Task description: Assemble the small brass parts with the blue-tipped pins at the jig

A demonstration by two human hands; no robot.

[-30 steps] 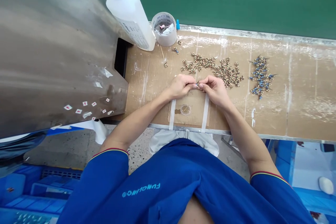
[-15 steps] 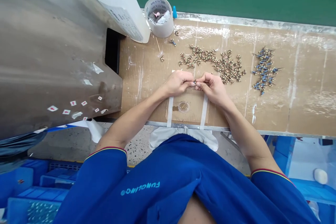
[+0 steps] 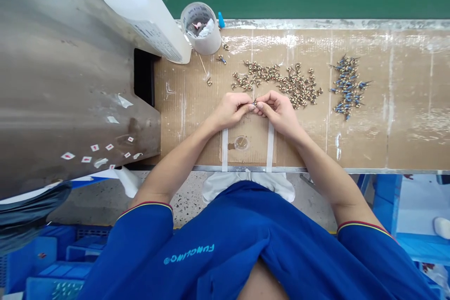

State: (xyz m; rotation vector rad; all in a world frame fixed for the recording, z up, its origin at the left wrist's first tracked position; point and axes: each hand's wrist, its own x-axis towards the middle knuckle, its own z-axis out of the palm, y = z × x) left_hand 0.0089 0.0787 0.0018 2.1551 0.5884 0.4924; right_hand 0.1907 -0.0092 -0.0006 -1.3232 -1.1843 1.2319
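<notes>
My left hand point(image 3: 232, 109) and my right hand point(image 3: 277, 111) meet over the cardboard-covered bench point(image 3: 190, 117), fingertips pinched together on one tiny metal part point(image 3: 254, 102). Both hands are closed in a pinch. Just beyond them lies a scattered heap of small brass-coloured parts point(image 3: 277, 82). Further right sits a smaller heap of blue-tipped parts point(image 3: 346, 86). Below the hands, a small clear round dish point(image 3: 241, 143) rests on a cardboard patch held down by two white tape strips.
A large white squeeze bottle with a blue cap point(image 3: 144, 14) leans at the upper left beside a tape roll point(image 3: 201, 28) holding scraps. A grey metal surface point(image 3: 63, 79) with small stickers fills the left. Blue crates point(image 3: 52, 262) stand on the floor.
Both hands keep the same pinch on the small part; they shift slightly up and left in view as the camera moves. Nothing was picked up or put down.
</notes>
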